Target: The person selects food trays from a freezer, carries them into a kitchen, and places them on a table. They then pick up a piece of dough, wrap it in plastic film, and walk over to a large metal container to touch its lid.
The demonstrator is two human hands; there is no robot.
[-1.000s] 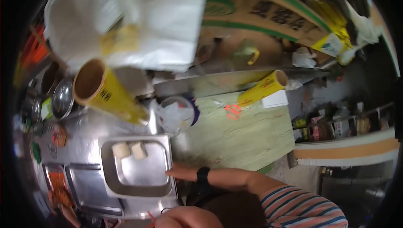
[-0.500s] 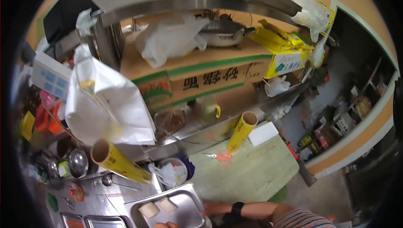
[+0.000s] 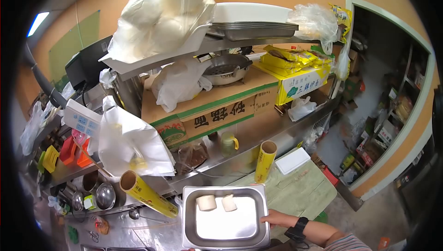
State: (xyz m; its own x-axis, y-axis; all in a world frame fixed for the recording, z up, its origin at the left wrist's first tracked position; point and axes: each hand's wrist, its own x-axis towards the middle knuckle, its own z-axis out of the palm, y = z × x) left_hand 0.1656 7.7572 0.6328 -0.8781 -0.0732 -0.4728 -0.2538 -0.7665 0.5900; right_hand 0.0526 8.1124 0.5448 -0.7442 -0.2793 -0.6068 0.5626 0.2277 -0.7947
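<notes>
My right hand [image 3: 275, 218] grips the right rim of a rectangular metal pan [image 3: 226, 239]. Two pale, roundish pieces, one [image 3: 206, 203] at the left and one [image 3: 229, 203] beside it, lie at the far side of the pan. Of my left hand only a sliver [image 3: 189, 249] shows at the pan's near left edge, and its fingers are hidden. A yellow roll [image 3: 147, 194] leans beyond the pan's left side, and another yellow roll [image 3: 265, 162] stands beyond its right side.
Behind is a steel shelf with a long cardboard box [image 3: 221, 112], a yellow box [image 3: 302, 86] and a big white bag [image 3: 161, 20] on top. A white box [image 3: 293, 161] rests on the greenish board [image 3: 304, 188]. A doorway is at the right.
The pan has been raised and moved to the right, with my right hand at its rim. The view has tilted up, showing more of the top shelf. My left hand has mostly left view.
</notes>
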